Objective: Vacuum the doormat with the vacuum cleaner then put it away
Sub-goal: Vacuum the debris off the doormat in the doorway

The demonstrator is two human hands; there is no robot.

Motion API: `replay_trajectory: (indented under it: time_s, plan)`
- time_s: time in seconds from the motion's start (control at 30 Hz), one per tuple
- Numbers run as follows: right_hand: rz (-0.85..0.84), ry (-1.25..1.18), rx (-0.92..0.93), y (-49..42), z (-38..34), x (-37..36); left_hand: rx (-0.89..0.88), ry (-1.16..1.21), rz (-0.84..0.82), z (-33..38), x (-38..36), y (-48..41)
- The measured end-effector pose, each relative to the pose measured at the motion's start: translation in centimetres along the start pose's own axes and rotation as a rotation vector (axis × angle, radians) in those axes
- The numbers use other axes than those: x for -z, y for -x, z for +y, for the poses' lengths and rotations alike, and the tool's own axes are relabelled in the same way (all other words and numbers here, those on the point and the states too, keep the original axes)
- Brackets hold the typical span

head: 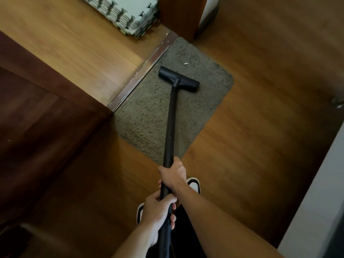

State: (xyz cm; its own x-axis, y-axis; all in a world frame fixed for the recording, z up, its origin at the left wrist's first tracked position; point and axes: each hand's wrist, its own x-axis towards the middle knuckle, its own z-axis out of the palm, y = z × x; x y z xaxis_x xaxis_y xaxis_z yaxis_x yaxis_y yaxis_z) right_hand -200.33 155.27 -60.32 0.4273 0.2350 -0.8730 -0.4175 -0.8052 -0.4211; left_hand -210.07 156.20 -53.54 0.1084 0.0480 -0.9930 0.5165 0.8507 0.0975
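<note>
A grey-brown shaggy doormat [149, 116] lies on the wooden floor beside a metal door threshold. The black T-shaped vacuum nozzle [178, 78] rests on the mat's far half, with a small white scrap [185, 63] lying just beyond it. A long black vacuum tube [171, 123] runs from the nozzle back toward me. My right hand [174, 174] grips the tube higher up, near the mat's near edge. My left hand [158, 211] grips the tube lower down, closer to my body. The vacuum's body is out of view.
A dark wooden door [42, 112] stands open at the left, its edge meeting the threshold strip [141, 73]. Stacked grey foam puzzle tiles [130, 12] lie beyond the threshold. A wooden door frame post [178, 15] rises behind the mat. My slippered feet [193, 184] stand near the mat.
</note>
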Motion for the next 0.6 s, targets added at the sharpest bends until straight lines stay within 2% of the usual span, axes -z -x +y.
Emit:
replay_trajectory:
  time_s: [0.6]
  plan:
    - [0.034,-0.001,0.05,-8.2,-8.3,6.1,-0.095,0.016,-0.055,9.6,-6.6,-4.2]
